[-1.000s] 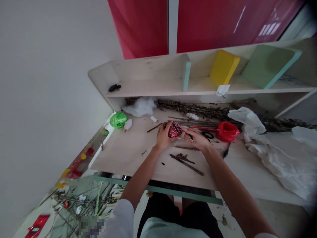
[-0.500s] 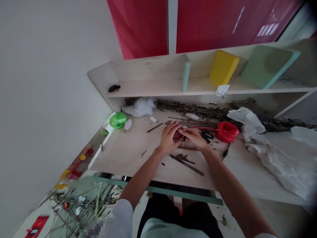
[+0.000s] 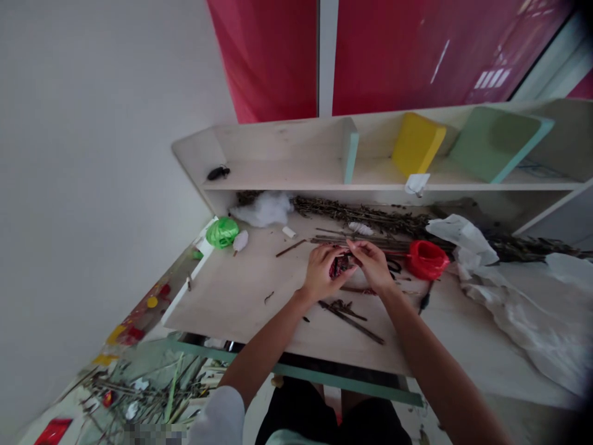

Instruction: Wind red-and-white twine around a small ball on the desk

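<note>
My left hand (image 3: pixel 320 273) curls around a small dark red bundle (image 3: pixel 340 266), its kind too blurred to make out. Against the bundle's right side, the fingers and thumb of my right hand (image 3: pixel 372 264) are closed on it. A roll of red plastic twine (image 3: pixel 426 260) sits to the right of my right hand, with a red strand running left towards the fingers. Partly hidden behind that hand are the dark handles of scissors (image 3: pixel 394 266). Thin brown sticks (image 3: pixel 324 240) lie just beyond both hands.
Twigs (image 3: pixel 354 322) lie in front of my hands. Dried stalks (image 3: pixel 361 213) line the back under a shelf (image 3: pixel 278 175). White fluff (image 3: pixel 266 210) and a green twine roll (image 3: pixel 222 233) are at left. Crumpled white plastic (image 3: pixel 523 296) covers the right side.
My right hand has turned and lifted slightly at the bundle, and more of the bundle's dark inner part shows between my hands. The view has tilted up a little.
</note>
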Motion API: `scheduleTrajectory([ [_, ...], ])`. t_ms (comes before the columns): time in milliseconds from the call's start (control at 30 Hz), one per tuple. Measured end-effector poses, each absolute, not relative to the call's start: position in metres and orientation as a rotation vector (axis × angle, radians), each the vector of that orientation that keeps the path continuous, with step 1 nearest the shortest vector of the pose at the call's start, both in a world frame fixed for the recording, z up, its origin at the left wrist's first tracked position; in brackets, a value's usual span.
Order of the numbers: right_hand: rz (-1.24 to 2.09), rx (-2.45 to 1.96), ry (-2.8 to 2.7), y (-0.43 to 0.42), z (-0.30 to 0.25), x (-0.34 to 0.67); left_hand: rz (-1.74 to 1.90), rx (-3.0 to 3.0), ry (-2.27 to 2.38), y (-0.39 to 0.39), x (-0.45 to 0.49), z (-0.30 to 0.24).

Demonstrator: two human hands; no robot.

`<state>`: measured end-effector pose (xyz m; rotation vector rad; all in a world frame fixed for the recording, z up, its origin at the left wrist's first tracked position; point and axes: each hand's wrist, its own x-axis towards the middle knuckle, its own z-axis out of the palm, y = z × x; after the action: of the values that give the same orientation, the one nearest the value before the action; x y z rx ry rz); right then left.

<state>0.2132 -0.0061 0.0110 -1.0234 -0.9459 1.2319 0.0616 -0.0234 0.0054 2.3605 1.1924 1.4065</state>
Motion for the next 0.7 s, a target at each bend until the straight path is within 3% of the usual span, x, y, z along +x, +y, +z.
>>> scheduleTrajectory([
  [433,1.066,-1.088,-0.931,-0.006,0.018,0.219,1.543,1.924,1.201,-0.018,0.064,0.004],
  [600,0.798,-1.245,-0.942,0.005,0.012,0.243,1.606,1.773,1.177,-0.016,0.062,0.009],
  [700,0.602,-1.368,-1.237,0.001,0.007,0.255,1.669,1.743,1.164,-0.014,0.059,0.009],
])
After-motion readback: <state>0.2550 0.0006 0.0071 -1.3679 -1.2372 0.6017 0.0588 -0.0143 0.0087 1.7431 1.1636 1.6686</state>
